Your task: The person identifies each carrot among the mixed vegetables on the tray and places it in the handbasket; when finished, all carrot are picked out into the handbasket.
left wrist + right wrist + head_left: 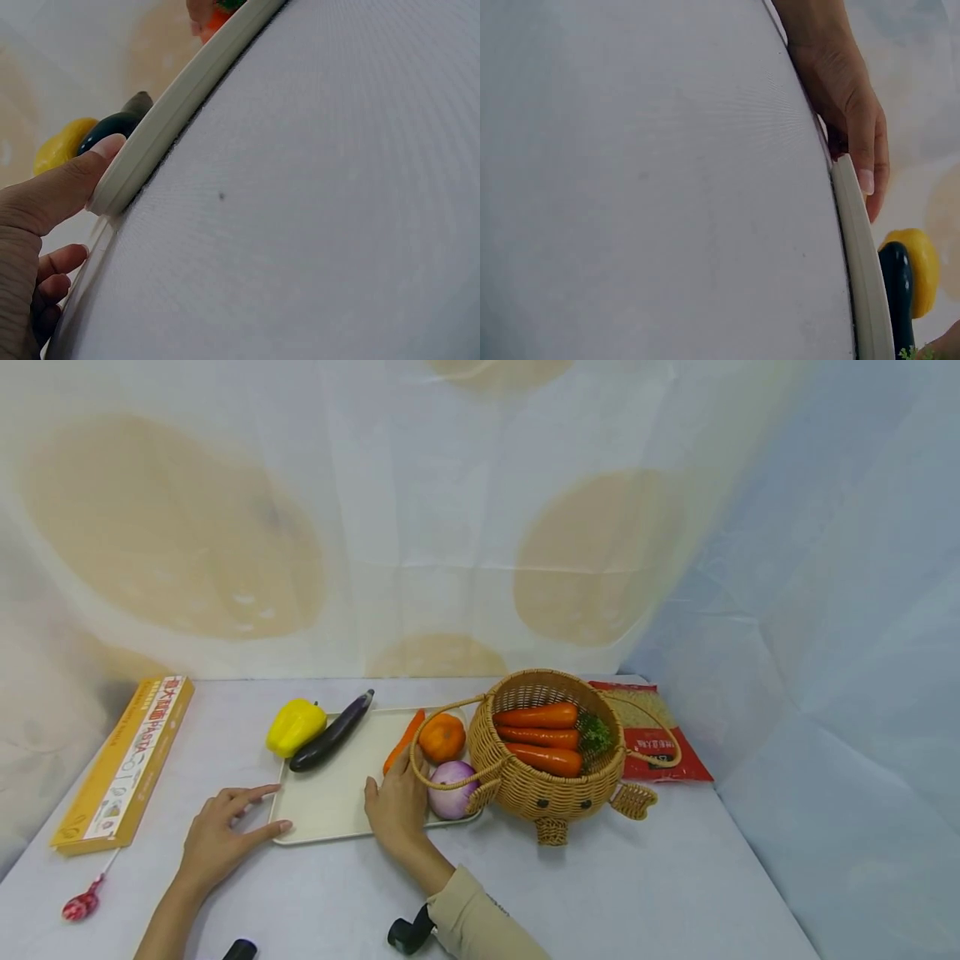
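Observation:
My left hand point(219, 839) rests at the left end of the pale tray point(337, 810); its thumb point(109, 148) lies on the rim, with the index finger stretched toward the same edge. Over the tray's right part, my right hand point(401, 797) holds a carrot point(405, 739) near its leafy end, which the hand hides in the head view. Green leaves point(915, 352) show beside that hand in the right wrist view. Right of the fingers are a small orange pumpkin point(442, 738) and a purple onion point(453, 792). An eggplant point(333, 733) lies across the tray's far left corner.
A yellow bell pepper point(297, 727) sits beside the eggplant. The wicker basket point(525, 789) of carrots stands at the tray's right, its handle reaching over the onion. Behind it lies a red bag point(667, 743). A pasta box point(123, 768) and a lollipop point(81, 906) lie at left.

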The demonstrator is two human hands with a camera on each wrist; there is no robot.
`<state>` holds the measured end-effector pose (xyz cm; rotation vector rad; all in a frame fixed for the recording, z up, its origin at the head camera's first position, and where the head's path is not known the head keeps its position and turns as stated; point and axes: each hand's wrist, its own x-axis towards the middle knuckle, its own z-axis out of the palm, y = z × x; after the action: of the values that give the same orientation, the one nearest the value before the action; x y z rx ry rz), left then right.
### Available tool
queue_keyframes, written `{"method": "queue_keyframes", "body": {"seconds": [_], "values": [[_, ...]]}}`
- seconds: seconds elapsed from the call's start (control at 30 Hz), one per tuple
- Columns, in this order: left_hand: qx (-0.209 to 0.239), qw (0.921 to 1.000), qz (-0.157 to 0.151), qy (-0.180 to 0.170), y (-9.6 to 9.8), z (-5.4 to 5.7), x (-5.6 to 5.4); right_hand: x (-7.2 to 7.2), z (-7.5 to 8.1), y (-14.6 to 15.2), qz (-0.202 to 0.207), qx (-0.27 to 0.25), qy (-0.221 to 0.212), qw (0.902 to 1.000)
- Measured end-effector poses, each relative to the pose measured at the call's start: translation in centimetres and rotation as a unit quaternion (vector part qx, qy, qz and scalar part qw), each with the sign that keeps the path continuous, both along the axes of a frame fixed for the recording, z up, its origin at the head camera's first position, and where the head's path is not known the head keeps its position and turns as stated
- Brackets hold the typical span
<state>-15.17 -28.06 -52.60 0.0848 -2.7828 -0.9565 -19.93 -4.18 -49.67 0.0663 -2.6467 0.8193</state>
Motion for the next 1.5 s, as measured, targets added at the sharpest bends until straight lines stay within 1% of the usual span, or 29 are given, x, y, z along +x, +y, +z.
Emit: {"method": "queue_keyframes", "body": {"seconds": [0.17, 0.23, 0.33, 0.63, 0.73, 0.9, 1.13, 1.2, 1.3, 1.43, 1.5], "values": [[-0.001, 1.0000, -0.001, 0.000, 0.1, -0.1, 0.1, -0.2, -0.1, -0.2, -0.019, -0.070, -0.009, 0.9973], [-0.001, 1.0000, 0.000, -0.002, 0.1, -0.1, 0.1, -0.3, -0.2, -0.3, -0.030, -0.095, -0.004, 0.9950], [0.000, 1.0000, 0.000, -0.003, 0.2, 0.0, 0.1, -0.5, -0.3, -0.5, -0.045, -0.116, 0.008, 0.9922], [0.000, 1.0000, -0.002, -0.001, 0.4, 0.2, 0.1, -1.1, -0.7, -0.7, -0.078, -0.117, 0.040, 0.9893], [-0.002, 1.0000, -0.002, -0.003, 0.5, 0.2, 0.1, -1.2, -0.7, -0.8, -0.081, -0.121, 0.047, 0.9882], [-0.001, 1.0000, 0.000, -0.002, 0.4, 0.1, 0.0, -1.1, -0.6, -0.9, -0.073, -0.133, 0.046, 0.9874], [0.002, 1.0000, 0.000, -0.006, 0.2, 0.1, 0.0, -1.3, -0.6, -0.8, -0.075, -0.140, 0.036, 0.9867], [0.001, 1.0000, 0.001, -0.009, 0.2, 0.1, 0.0, -1.2, -0.6, -0.8, -0.068, -0.152, 0.031, 0.9855], [0.000, 1.0000, 0.000, -0.009, 0.0, 0.1, 0.0, -1.0, -0.4, -0.8, -0.049, -0.188, 0.022, 0.9806], [0.000, 0.9999, 0.000, -0.010, 0.0, 0.3, 0.1, -0.4, 0.4, -0.7, -0.017, -0.241, 0.008, 0.9703], [-0.001, 1.0000, 0.001, -0.010, 0.1, 0.4, 0.1, -0.2, 0.9, -0.6, 0.001, -0.258, 0.005, 0.9663]]}}
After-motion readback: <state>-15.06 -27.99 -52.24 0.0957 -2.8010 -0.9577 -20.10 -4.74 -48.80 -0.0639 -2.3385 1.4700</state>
